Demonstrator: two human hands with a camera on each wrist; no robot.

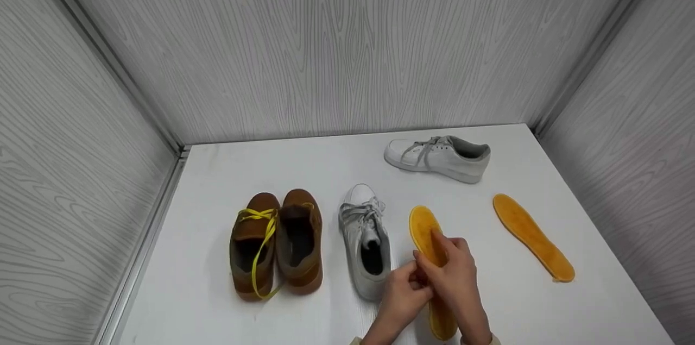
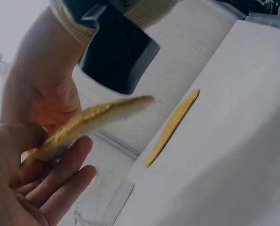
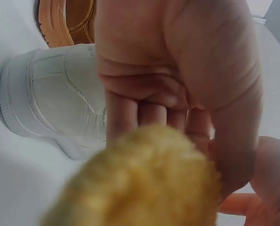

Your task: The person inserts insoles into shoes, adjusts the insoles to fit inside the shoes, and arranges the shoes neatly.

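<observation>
A fuzzy yellow insole [image 1: 422,221] is held in both hands, raised off the table with its far end tilted up in the head view. My left hand [image 1: 403,297] pinches its edge between thumb and fingers; in the left wrist view the outer fingers [image 2: 69,193] are extended beneath it. My right hand [image 1: 455,271] grips the insole from the other side, thumb on top. In the right wrist view the insole's near end [image 3: 144,183] is blurred and hides part of the fingers. Just left of the hands stands a white sneaker [image 1: 374,284], toe pointing away.
A second yellow insole [image 1: 532,236] lies on the right of the white table [image 1: 260,165]. Another white sneaker [image 1: 456,163] stands sideways near the back wall. Two brown shoes stand at left, one brown shoe [image 1: 298,274] beside its mate with loose yellow laces [image 1: 255,266]. Panels surround the table.
</observation>
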